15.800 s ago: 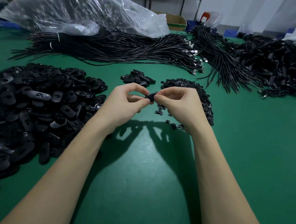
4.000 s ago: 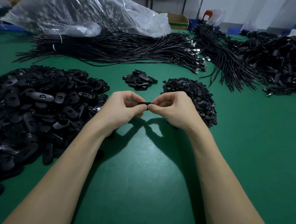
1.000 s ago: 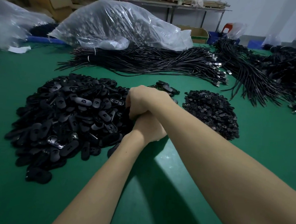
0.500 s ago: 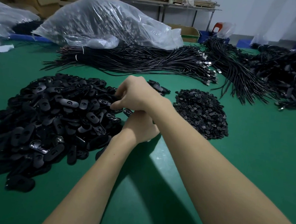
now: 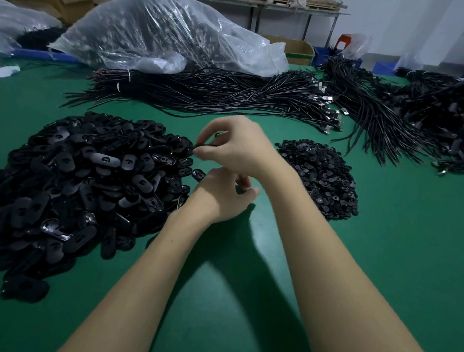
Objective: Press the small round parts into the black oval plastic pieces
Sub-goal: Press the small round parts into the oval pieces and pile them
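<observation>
Our right hand, crossed over the left, pinches an oval piece at the big pile's far right edge. We cannot tell what our curled left hand holds. A weak pinch could drop the piece back. Two piles: ovals left, round parts right, both uncountable.

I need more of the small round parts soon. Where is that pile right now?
In the head view, the pile of small round parts lies on the green table right of centre, just beyond the right forearm, with the cable bundles behind it.
</observation>
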A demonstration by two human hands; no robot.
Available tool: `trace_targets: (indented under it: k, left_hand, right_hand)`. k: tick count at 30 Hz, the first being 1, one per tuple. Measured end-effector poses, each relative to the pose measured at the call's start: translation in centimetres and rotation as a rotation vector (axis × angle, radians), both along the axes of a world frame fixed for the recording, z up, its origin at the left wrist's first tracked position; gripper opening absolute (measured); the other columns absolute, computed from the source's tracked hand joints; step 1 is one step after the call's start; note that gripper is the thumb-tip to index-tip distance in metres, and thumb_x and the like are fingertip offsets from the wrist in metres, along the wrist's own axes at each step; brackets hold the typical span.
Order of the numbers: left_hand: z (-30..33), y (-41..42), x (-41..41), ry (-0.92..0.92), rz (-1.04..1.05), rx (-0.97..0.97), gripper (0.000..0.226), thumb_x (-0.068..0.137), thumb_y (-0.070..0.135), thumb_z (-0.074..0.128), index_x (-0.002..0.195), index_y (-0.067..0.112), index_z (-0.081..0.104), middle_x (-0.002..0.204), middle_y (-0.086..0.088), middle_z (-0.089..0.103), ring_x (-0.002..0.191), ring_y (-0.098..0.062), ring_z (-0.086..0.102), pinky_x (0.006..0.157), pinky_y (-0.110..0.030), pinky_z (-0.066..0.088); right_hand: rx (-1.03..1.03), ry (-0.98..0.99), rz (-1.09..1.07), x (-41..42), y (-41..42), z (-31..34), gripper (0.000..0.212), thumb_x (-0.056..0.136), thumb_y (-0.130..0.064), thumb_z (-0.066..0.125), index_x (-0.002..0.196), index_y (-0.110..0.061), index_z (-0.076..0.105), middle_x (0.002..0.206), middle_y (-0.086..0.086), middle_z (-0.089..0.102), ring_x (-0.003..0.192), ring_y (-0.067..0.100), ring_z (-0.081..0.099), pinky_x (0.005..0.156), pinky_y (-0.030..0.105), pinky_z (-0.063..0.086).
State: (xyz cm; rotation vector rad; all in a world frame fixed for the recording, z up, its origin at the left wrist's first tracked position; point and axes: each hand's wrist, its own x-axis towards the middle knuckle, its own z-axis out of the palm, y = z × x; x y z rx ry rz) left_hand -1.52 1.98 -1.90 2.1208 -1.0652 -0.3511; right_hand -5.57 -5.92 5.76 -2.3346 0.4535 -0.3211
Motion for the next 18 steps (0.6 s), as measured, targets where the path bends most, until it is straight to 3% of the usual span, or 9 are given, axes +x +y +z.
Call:
trace_targets:
  k: [4,8,10,13,15,18]
  left_hand:
    - [-0.3,0.2,0.5,-0.006,-0.031,-0.045,0.016,0.093,0.04,0.069,0.091,0.028,0.059,0.094,0.014,0.068,0.074,-0.009,0.064,0.067,-0.029,0.047]
    - [-0.2,0.3,0.6,-0.088,-0.04,-0.137,0.011,0.094,0.04,0.066,0.093,0.031,0.06,0.093,0.019,0.065,0.063,-0.004,0.058,0.063,-0.026,0.043]
    - [0.0,0.3,0.7,-0.093,-0.025,-0.18,0.008,0.095,0.037,0.066,0.092,0.032,0.06,0.094,0.02,0.064,0.063,-0.009,0.059,0.061,-0.021,0.043]
    - [0.2,0.5,0.8,0.03,-0.02,-0.199,0.007,0.097,0.035,0.064,0.09,0.037,0.062,0.094,0.019,0.067,0.064,-0.002,0.062,0.055,-0.01,0.041]
    - [0.4,0.5,0.8,0.136,-0.048,-0.191,0.007,0.097,0.038,0.063,0.091,0.04,0.063,0.094,0.017,0.07,0.065,-0.002,0.066,0.056,-0.015,0.047]
    - [0.5,0.4,0.8,0.227,-0.067,-0.187,0.003,0.097,0.038,0.064,0.094,0.038,0.066,0.09,0.017,0.074,0.069,-0.011,0.067,0.062,-0.036,0.057]
  right_hand:
    - [0.277,-0.227,-0.233,-5.7,-2.5,-2.1,0.013,0.087,-0.023,0.076,0.094,-0.028,0.066,0.088,-0.007,0.079,0.079,0.009,0.071,0.076,0.031,0.054]
    - [0.49,-0.279,-0.369,-9.2,-3.2,-5.2,0.018,0.094,-0.011,0.07,0.106,-0.023,0.072,0.086,-0.003,0.078,0.067,0.007,0.07,0.065,0.023,0.054]
    - [0.607,-0.316,-0.37,-9.3,-3.3,-5.8,0.017,0.095,-0.005,0.066,0.105,-0.017,0.073,0.086,0.003,0.079,0.07,0.011,0.073,0.066,0.024,0.059]
    - [0.637,-0.314,-0.378,-8.8,-3.4,-6.3,0.014,0.094,-0.006,0.069,0.1,-0.017,0.075,0.081,-0.002,0.078,0.07,0.008,0.069,0.062,0.021,0.056]
    - [0.636,-0.298,-0.381,-8.5,-3.5,-6.7,0.012,0.093,-0.008,0.071,0.098,-0.019,0.074,0.076,-0.007,0.075,0.067,0.005,0.064,0.059,0.02,0.053]
    - [0.652,-0.273,-0.359,-8.4,-3.5,-6.6,0.008,0.094,-0.016,0.072,0.098,-0.022,0.073,0.081,-0.005,0.076,0.067,0.005,0.065,0.057,0.019,0.05]
